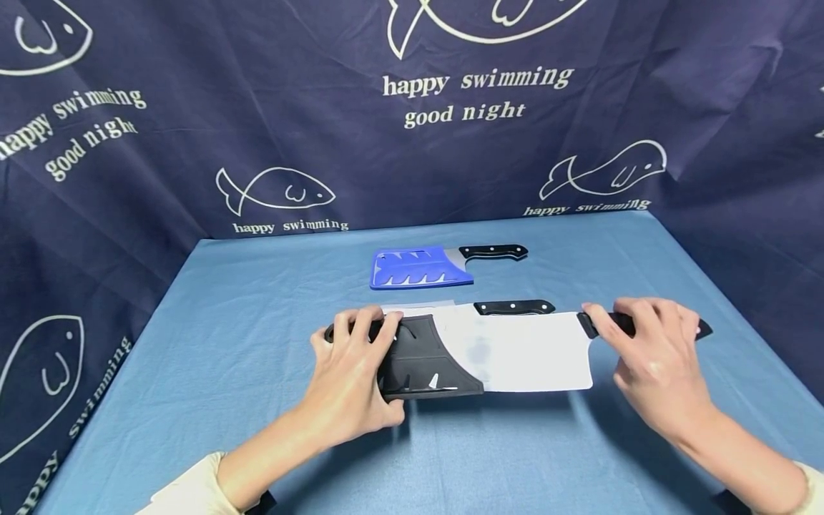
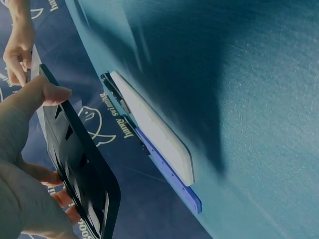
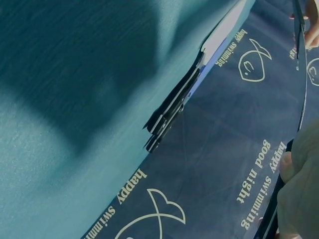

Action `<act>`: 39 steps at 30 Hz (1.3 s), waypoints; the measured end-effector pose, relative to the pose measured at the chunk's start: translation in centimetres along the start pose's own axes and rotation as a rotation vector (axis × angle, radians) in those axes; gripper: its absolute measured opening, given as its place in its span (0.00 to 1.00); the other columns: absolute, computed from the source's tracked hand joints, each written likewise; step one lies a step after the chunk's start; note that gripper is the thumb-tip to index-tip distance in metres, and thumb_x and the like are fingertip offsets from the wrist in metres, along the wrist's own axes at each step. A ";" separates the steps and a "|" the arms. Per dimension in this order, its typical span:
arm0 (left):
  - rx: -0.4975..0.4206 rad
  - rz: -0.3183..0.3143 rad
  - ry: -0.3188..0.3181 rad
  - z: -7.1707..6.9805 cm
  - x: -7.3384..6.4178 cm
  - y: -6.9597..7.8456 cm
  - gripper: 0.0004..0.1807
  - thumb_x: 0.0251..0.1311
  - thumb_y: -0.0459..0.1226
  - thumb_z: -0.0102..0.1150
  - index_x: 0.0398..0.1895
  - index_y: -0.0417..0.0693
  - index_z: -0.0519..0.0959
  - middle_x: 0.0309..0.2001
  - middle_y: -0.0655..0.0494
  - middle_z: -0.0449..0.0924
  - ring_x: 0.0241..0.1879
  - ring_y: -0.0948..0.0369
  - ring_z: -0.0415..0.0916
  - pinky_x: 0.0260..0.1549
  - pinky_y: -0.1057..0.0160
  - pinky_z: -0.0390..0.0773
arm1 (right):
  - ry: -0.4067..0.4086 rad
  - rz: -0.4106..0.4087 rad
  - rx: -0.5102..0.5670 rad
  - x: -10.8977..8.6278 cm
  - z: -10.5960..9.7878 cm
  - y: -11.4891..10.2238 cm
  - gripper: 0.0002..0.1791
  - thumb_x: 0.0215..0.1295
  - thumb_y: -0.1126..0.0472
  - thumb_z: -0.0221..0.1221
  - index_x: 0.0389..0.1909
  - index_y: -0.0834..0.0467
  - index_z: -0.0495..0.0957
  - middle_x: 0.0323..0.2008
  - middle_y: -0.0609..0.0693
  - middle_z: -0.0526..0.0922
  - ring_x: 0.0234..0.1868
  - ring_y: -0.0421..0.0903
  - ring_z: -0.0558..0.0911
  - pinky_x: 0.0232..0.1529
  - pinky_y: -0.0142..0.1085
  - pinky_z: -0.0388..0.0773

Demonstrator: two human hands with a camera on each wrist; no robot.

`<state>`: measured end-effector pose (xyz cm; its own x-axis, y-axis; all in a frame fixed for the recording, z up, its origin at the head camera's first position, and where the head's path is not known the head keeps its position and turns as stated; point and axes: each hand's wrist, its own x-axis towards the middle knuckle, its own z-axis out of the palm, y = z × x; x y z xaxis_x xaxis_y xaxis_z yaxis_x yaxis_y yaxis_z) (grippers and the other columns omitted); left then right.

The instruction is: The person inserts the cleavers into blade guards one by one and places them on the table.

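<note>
My right hand [image 1: 663, 368] grips the black handle of a cleaver, whose broad, bright blade [image 1: 537, 354] reaches left above the table. My left hand [image 1: 350, 379] holds a black blade sheath [image 1: 428, 357] by its upper and lower edges. Part of the blade lies within the sheath; the wide right part is bare. In the left wrist view the thumb presses one edge of the black sheath [image 2: 82, 154] while fingers curl at the other. The right wrist view catches only part of the right hand [image 3: 301, 189] around the handle.
Farther back on the blue-covered table [image 1: 257, 307] lies a cleaver in a blue sheath [image 1: 418, 270]. Between it and the held cleaver is another black-handled cleaver [image 1: 515, 307] in a white sheath [image 2: 154, 129], mostly hidden in the head view. A navy fish-print curtain [image 1: 438, 164] hangs behind.
</note>
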<state>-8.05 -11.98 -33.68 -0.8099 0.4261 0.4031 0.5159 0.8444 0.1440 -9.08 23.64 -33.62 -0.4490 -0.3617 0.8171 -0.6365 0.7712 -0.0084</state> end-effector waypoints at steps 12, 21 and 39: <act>0.048 0.084 -0.019 0.8 -0.4 0.8 0.55 0.18 0.47 0.71 0.65 0.54 0.65 0.56 0.52 0.65 0.56 0.46 0.60 0.50 0.36 0.54 | -0.102 -0.030 0.036 -1.0 0.4 0.1 0.34 0.36 0.80 0.41 0.48 0.59 0.78 0.35 0.64 0.73 0.36 0.67 0.67 0.38 0.63 0.56; 0.007 0.042 0.031 1.2 -0.4 0.6 0.56 0.17 0.50 0.72 0.64 0.48 0.67 0.55 0.51 0.66 0.54 0.46 0.60 0.44 0.35 0.57 | -0.153 0.071 0.029 -1.8 1.3 -0.8 0.38 0.29 0.79 0.47 0.49 0.56 0.76 0.38 0.63 0.72 0.39 0.65 0.67 0.36 0.61 0.57; 0.005 -0.030 0.015 1.2 -0.2 0.7 0.56 0.13 0.50 0.73 0.61 0.49 0.68 0.53 0.51 0.66 0.53 0.47 0.61 0.42 0.36 0.58 | -0.152 -0.004 0.062 -0.5 2.0 -0.4 0.37 0.32 0.81 0.42 0.50 0.59 0.75 0.35 0.62 0.71 0.36 0.66 0.66 0.36 0.62 0.56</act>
<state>-7.89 -11.12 -34.73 -0.8210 0.3955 0.4118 0.4898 0.8585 0.1520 -9.82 22.48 -35.18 -0.5331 -0.4431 0.7207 -0.6740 0.7374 -0.0451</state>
